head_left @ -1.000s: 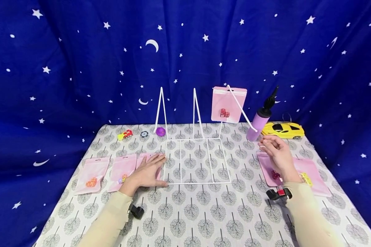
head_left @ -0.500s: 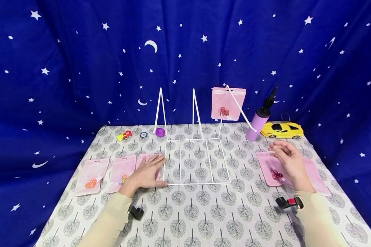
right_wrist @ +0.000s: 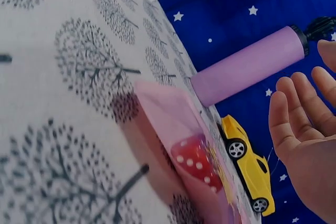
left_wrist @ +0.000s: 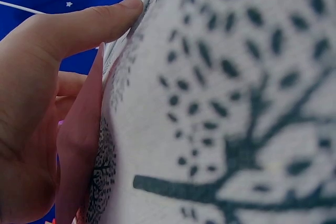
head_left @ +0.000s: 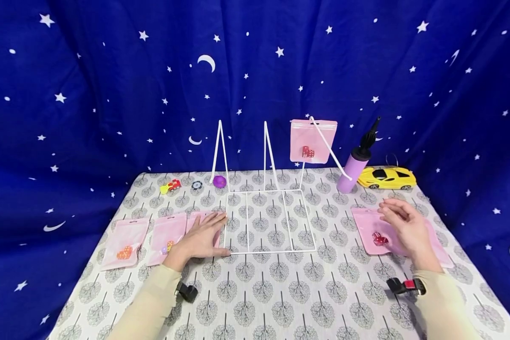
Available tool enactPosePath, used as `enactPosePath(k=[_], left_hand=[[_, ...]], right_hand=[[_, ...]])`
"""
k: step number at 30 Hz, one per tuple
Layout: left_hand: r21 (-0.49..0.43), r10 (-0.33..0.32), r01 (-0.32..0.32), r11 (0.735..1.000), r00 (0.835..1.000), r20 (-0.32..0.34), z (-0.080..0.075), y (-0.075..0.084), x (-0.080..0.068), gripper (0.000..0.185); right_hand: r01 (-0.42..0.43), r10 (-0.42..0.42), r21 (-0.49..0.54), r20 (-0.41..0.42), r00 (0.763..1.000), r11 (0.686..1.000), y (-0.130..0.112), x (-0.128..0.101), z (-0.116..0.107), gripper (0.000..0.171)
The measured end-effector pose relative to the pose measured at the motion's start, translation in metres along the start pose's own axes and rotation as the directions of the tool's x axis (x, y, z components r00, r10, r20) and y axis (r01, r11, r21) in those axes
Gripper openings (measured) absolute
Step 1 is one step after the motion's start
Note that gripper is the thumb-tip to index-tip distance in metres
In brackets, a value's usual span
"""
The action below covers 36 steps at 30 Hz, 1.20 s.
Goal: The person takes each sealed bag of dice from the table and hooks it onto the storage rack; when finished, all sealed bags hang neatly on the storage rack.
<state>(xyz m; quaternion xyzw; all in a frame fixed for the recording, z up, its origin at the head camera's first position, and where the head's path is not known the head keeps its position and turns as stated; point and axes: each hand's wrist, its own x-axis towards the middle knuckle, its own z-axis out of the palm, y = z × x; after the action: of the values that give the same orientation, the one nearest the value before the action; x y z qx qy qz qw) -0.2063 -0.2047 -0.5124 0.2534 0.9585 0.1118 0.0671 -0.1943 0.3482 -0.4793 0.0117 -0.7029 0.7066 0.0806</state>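
Observation:
My left hand (head_left: 199,240) lies with fingers spread over a pink zip pouch (head_left: 218,240) at the left side of a white wire rack (head_left: 272,252). Its thumb reaches the rack's front corner; the left wrist view has the thumb (left_wrist: 100,24) straight. My right hand (head_left: 408,233), fingers loosely bent and holding nothing, hovers above a pink pouch with red dice (head_left: 380,239). It partly covers another pink pouch (head_left: 439,250) there. On the rack's right hook hangs a pink pouch (head_left: 312,137) with red dice inside.
Two more pink pouches, one with orange dice (head_left: 125,252) and one with small coloured pieces (head_left: 167,236), lie at left. Behind stand a toy car (head_left: 171,186), a small round dial (head_left: 197,185), a purple ball (head_left: 219,181), a purple pump (head_left: 352,172) and a yellow car (head_left: 388,178).
My right hand has drawn back from beside the pump, moving right and toward me over the pouches. The hanging pouch has swung slightly. My left hand stays in place.

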Motion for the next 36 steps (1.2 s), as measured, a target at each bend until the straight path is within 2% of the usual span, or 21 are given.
enactPosePath(k=[3,10,14,17,22,25,30,36], left_hand=[[0.000,-0.007,0.007,1.000,1.000,0.006,0.000,0.000,0.000,0.110],[-0.006,0.002,-0.002,1.000,1.000,0.003,-0.001,0.000,0.001,0.110],[-0.005,-0.001,0.001,1.000,1.000,0.007,-0.001,0.000,0.001,0.109],[-0.001,-0.005,0.005,1.000,1.000,0.011,0.000,-0.001,0.001,0.109],[0.004,-0.010,0.010,1.000,1.000,0.008,0.000,-0.001,0.001,0.110],[0.001,-0.012,0.012,1.000,1.000,0.009,-0.001,-0.001,0.001,0.110],[0.002,-0.013,0.013,1.000,1.000,0.014,-0.001,0.000,0.001,0.110],[-0.005,-0.010,0.010,1.000,1.000,0.002,0.000,0.000,0.001,0.110]], right_hand=[[-0.006,0.004,-0.053,-0.025,1.000,0.999,0.001,-0.002,-0.002,0.039],[0.044,-0.048,-0.073,-0.052,0.998,0.996,0.008,-0.007,-0.009,0.035],[0.040,-0.055,-0.194,-0.073,0.996,0.980,0.011,-0.009,-0.012,0.036],[0.027,-0.044,-0.227,-0.072,0.996,0.974,0.013,-0.010,-0.015,0.035],[0.006,-0.018,-0.206,-0.059,0.998,0.978,0.015,-0.012,-0.020,0.034],[-0.005,-0.011,-0.290,-0.053,0.999,0.957,0.014,-0.013,-0.023,0.034],[0.031,-0.055,-0.444,-0.042,0.998,0.895,0.016,-0.017,-0.026,0.033],[0.037,-0.069,-0.535,-0.040,0.997,0.844,0.019,-0.019,-0.028,0.050]])
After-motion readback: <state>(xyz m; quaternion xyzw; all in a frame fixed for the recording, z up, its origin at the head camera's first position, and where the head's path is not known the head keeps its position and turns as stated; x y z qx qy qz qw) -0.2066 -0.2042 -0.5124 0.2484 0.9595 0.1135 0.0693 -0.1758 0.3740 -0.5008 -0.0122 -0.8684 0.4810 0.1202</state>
